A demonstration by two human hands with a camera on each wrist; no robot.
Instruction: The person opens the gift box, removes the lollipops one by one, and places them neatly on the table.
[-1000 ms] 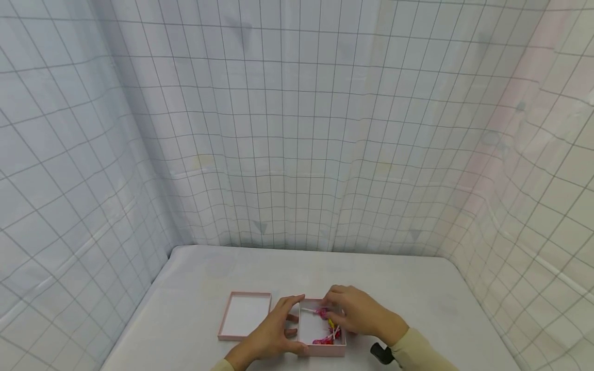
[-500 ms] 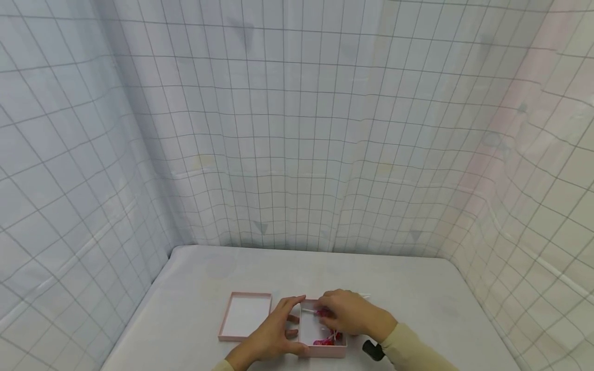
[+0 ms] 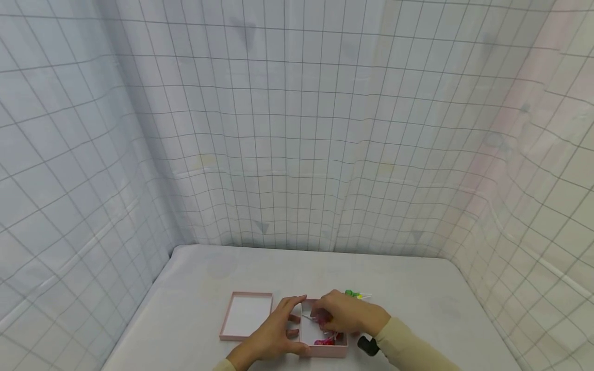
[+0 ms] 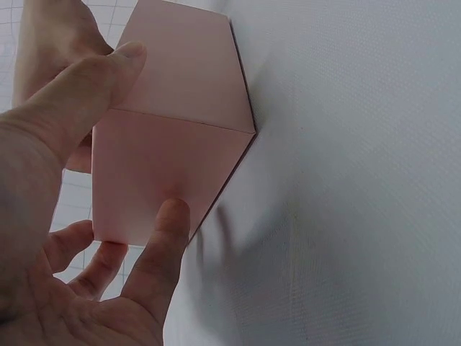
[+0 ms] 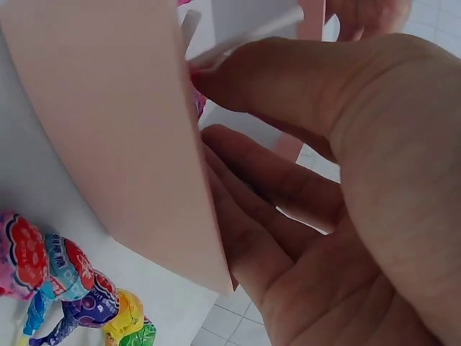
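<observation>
A pink open box (image 3: 327, 351) with a pale inside stands on the table, its plain outer walls filling much of the left wrist view. My left hand (image 3: 271, 332) holds it at the left side, thumb on the near wall and index finger at the far corner. Inside the box, the fingers of my right hand (image 3: 349, 312) pinch a pink-wrapped lollipop (image 5: 199, 102), mostly covered by the thumb, its white stick (image 5: 252, 33) pointing out. More red and pink lollipops (image 3: 325, 341) lie at the box's near end.
Left of the box lies its shallow pink-edged lid (image 3: 246, 315), inside up. Several coloured lollipops (image 5: 94, 299) lie in a row on the table beside the box's right wall. A black device (image 3: 368, 346) sits at my right wrist. Gridded white curtains (image 3: 297, 154) surround the table.
My right hand has shifted slightly left over the box, and green and yellow lollipops behind it have come into view. The yellow piece seen under its fingers earlier is out of sight. My left hand stays put.
</observation>
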